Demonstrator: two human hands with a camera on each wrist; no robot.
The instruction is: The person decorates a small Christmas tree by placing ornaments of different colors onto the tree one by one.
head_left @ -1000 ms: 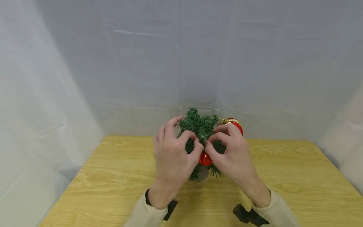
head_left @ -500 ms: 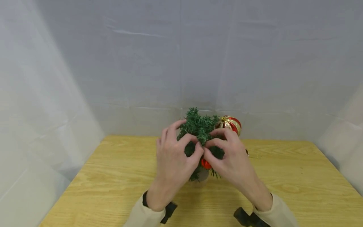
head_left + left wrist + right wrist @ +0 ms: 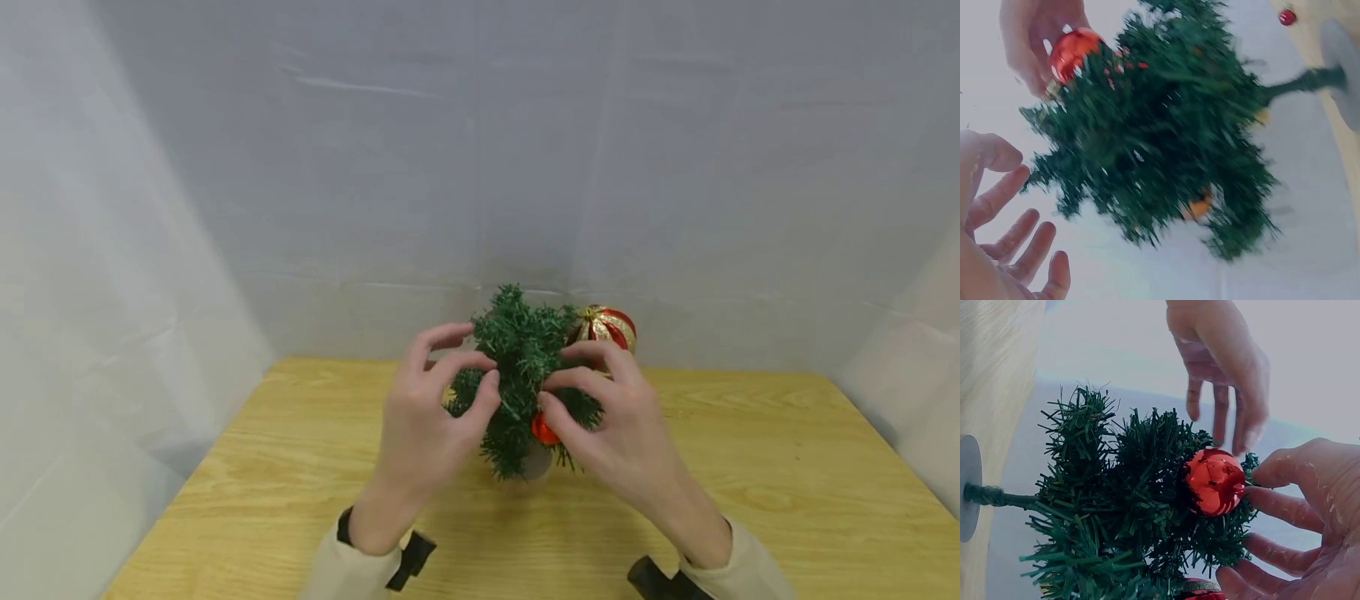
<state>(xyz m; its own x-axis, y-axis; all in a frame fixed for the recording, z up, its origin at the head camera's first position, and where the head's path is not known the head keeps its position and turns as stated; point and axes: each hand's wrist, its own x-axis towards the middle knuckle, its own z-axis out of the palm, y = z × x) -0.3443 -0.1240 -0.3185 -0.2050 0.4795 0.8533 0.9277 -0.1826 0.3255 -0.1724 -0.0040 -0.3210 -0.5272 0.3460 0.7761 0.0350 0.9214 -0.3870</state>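
A small green artificial Christmas tree (image 3: 517, 342) stands on a round grey base (image 3: 536, 462), between my two hands. On its near side hangs a shiny red bauble (image 3: 1215, 482), partly hidden by my right hand in the head view. My right hand (image 3: 618, 425) pinches at the bauble's top with thumb and index finger, its other fingers spread beside the branches. My left hand (image 3: 427, 417) is at the tree's left side, fingers loosely bent and holding nothing, fingertips close to the branch tips (image 3: 1038, 172).
A larger red and gold striped bauble (image 3: 615, 325) hangs at the tree's right, behind my right hand. An orange-gold ornament (image 3: 1197, 206) shows among the branches. A small red ball (image 3: 1287, 17) lies on the wooden table (image 3: 300, 467). A pale sheet (image 3: 375, 183) hangs behind.
Both hands met at the red bauble's top; my left hand has since drawn back to the left, away from it. The bauble sits slightly lower, and the striped bauble has turned.
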